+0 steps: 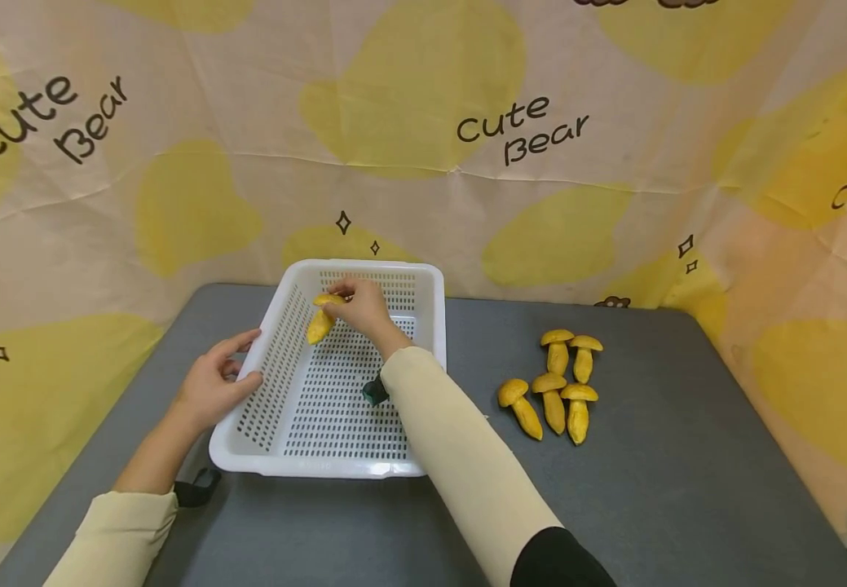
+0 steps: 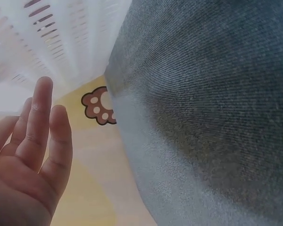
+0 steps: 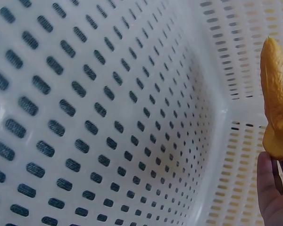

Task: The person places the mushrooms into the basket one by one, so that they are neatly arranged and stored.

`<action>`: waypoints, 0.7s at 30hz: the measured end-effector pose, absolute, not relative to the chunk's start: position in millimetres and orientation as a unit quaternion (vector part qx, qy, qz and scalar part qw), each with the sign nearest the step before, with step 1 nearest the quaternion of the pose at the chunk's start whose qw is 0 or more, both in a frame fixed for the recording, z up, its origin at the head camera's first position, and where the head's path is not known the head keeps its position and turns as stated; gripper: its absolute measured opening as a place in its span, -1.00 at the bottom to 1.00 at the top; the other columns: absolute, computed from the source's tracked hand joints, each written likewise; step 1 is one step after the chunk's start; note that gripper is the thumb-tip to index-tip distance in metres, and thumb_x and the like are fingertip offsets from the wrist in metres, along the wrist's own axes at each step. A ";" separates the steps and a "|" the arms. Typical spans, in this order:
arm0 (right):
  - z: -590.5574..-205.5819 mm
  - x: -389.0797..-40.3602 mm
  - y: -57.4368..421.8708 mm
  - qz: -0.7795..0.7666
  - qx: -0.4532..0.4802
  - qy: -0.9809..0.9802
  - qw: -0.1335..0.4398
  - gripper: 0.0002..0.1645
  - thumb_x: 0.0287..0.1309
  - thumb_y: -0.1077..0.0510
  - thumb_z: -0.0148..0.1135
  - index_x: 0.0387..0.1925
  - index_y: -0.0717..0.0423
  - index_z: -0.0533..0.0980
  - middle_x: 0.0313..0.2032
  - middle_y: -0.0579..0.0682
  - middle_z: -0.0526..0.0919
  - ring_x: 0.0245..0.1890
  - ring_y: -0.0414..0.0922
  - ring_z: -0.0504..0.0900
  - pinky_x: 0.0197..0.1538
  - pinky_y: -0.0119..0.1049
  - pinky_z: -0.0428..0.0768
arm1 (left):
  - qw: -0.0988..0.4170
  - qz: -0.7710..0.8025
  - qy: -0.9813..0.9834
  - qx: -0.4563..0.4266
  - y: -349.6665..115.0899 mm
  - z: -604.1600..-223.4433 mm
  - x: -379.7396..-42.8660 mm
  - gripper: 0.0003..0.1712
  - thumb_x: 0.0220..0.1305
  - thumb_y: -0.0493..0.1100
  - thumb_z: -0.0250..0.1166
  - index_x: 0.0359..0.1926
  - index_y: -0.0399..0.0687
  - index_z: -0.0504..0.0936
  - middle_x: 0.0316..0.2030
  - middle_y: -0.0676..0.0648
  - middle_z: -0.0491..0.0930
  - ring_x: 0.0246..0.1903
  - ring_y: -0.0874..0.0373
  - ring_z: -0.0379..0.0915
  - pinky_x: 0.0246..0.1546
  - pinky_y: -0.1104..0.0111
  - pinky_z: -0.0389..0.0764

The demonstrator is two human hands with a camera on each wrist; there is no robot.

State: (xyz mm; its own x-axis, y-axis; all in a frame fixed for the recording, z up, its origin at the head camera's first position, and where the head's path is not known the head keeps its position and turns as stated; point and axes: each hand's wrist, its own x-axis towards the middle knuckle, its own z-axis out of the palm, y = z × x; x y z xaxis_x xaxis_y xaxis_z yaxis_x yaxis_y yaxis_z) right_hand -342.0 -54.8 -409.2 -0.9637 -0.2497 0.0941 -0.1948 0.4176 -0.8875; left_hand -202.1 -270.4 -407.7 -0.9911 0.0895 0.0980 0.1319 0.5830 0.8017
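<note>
A white perforated plastic basket (image 1: 350, 456) stands on the grey table. Over its far left part my right hand (image 1: 364, 308) pinches a yellow mushroom (image 1: 320, 326) by the cap, stem pointing down and toward the left wall. In the right wrist view the mushroom (image 3: 277, 89) shows at the right edge, with the fingertips (image 3: 265, 174) at its cap. My left hand (image 1: 213, 381) is at the basket's left rim, its thumb and fingers spread along the outside. The left wrist view shows these fingers (image 2: 37, 113) nearly straight beside the basket wall.
Several yellow mushrooms (image 1: 549, 385) lie grouped on the table to the right of the basket. A dark wrist strap (image 1: 375, 391) shows by the right cuff, another (image 1: 198, 489) by the left. A patterned cloth (image 1: 423, 106) hangs behind the table.
</note>
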 end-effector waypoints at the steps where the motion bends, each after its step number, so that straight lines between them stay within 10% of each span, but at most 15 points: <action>1: -410.1 -342.2 -55.0 -0.514 -0.133 0.847 0.025 -0.74 0.10 0.13 0.36 -0.13 0.03 0.63 -0.13 -0.04 0.64 -0.17 -0.18 0.56 -0.26 -0.46 0.60 | 0.024 -0.452 -0.889 -0.065 -270.7 -407.9 -202.6 -0.21 0.16 -0.34 0.16 0.44 -0.22 0.16 0.19 -0.41 0.31 -0.53 0.26 0.64 -0.57 0.34 0.67; 21: -423.0 -341.0 -53.5 -0.451 -0.107 0.884 0.062 -0.73 0.09 0.13 0.37 -0.13 0.06 0.64 -0.11 -0.02 0.63 -0.11 -0.15 0.55 -0.02 -0.33 0.57 | 0.020 -0.458 -0.886 -0.068 -269.9 -411.6 -206.5 -0.22 0.16 -0.32 0.16 0.43 -0.20 0.18 0.17 -0.39 0.33 -0.50 0.25 0.64 -0.56 0.34 0.67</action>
